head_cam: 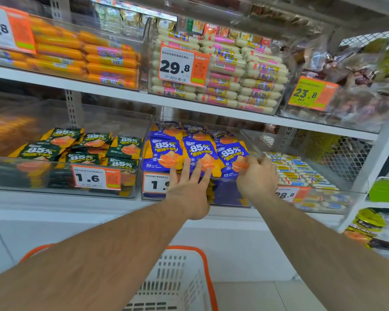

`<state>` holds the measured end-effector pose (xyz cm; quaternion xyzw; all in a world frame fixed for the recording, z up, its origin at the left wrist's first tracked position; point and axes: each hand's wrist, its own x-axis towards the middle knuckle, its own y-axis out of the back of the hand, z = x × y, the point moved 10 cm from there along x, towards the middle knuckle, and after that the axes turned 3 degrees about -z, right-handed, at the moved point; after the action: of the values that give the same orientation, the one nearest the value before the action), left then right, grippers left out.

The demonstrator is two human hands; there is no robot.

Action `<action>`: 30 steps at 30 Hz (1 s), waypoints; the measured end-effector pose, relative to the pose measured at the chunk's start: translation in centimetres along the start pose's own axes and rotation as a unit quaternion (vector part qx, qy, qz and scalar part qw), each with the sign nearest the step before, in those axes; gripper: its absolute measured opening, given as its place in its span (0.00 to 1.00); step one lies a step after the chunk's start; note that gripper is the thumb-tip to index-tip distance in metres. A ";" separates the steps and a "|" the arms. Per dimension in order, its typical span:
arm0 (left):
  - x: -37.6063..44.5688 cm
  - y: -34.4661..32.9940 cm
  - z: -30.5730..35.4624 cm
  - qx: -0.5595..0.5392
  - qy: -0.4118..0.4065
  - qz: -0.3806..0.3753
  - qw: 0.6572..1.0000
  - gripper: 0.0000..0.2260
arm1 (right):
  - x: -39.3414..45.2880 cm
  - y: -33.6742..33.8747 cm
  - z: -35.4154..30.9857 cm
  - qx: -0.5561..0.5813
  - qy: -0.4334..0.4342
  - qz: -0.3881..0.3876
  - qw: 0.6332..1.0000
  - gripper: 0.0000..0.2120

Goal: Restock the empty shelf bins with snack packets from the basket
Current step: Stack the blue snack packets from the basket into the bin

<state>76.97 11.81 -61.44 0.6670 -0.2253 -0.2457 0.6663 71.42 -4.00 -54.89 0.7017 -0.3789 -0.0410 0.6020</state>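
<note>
The left hand [189, 187] lies flat with fingers straight and spread, tips pressing the lower edges of the front blue packets [198, 153]. The right hand [257, 176] has fingers curled, pinching the lower corner of the rightmost packet. The packets stand upright in a row along the front edge of the middle clear bin [222, 194], directly ahead of both hands. The white basket [177, 277] sits below, near the left arm; its contents cannot be seen.

A: How are your arms lying?
B: Both are reaching forward, bare forearms extended. Your left hand [189, 187] is spreading straight fingers, palm down.
A: And your right hand [257, 176]?
B: Its fingers are curling inward, pinching.
</note>
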 end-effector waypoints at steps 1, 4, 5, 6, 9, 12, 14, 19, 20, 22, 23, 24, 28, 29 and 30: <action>0.1 0.0 0.1 0.001 0.001 0.002 1.000 0.38 | -0.2 0.2 -0.3 0.002 0.004 0.010 1.000 0.19; 0.1 0.1 0.2 0.001 -0.001 0.016 1.000 0.38 | -1.0 1.1 -1.3 0.002 0.031 0.052 0.998 0.19; 0.0 0.1 0.2 -0.001 -0.002 0.023 1.000 0.38 | -1.3 1.2 -1.9 0.002 0.048 0.065 0.997 0.19; -0.2 0.2 0.1 -0.005 -0.003 0.030 1.000 0.38 | -1.7 1.4 -2.5 0.003 0.065 0.074 0.995 0.18; -1.4 0.9 -0.2 -0.015 -0.013 0.059 0.998 0.38 | -3.2 1.8 -4.4 0.032 0.113 0.108 0.987 0.15; -4.0 2.1 -1.4 -0.044 -0.035 0.144 0.988 0.38 | -6.4 2.4 -7.3 0.110 0.187 0.176 0.960 0.12; -6.4 2.2 -3.2 -0.049 -0.049 0.200 0.977 0.34 | -8.7 0.9 -9.8 0.151 0.234 0.163 0.947 0.11; -10.7 -6.1 -10.9 -0.075 -0.011 -0.038 0.996 0.23 | -14.0 -9.5 -15.2 0.208 0.268 -0.017 0.941 0.11; -11.8 -8.2 -12.5 -0.089 -0.002 -0.096 0.991 0.21 | -15.3 -12.5 -15.9 0.204 0.250 -0.080 0.943 0.09; -13.7 -11.5 -15.5 -0.124 0.017 -0.158 0.979 0.18 | -18.6 -18.7 -17.2 0.186 0.208 -0.216 0.935 0.06; -14.5 -13.0 -16.8 -0.138 0.029 -0.176 0.974 0.17 | -20.4 -21.4 -17.7 0.181 0.191 -0.272 0.926 0.06; -15.3 -14.5 -18.1 -0.146 0.039 -0.192 0.970 0.17 | -22.4 -23.9 -18.3 0.178 0.174 -0.326 0.912 0.06; -17.3 -19.6 -22.0 -0.156 0.082 -0.246 0.953 0.13 | -30.7 -33.1 -18.8 0.130 0.076 -0.526 0.837 0.07; -17.6 -20.7 -22.7 -0.162 0.095 -0.260 0.947 0.13 | -32.3 -34.6 -18.4 0.125 0.037 -0.549 0.826 0.10; -17.9 -21.7 -23.4 -0.168 0.108 -0.270 0.942 0.13 | -33.8 -36.2 -17.9 0.135 -0.012 -0.573 0.809 0.13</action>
<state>77.18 41.44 -82.86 0.6040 0.0810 -0.3775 0.6972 74.10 29.80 -95.18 0.8650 0.0826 -0.3353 0.3640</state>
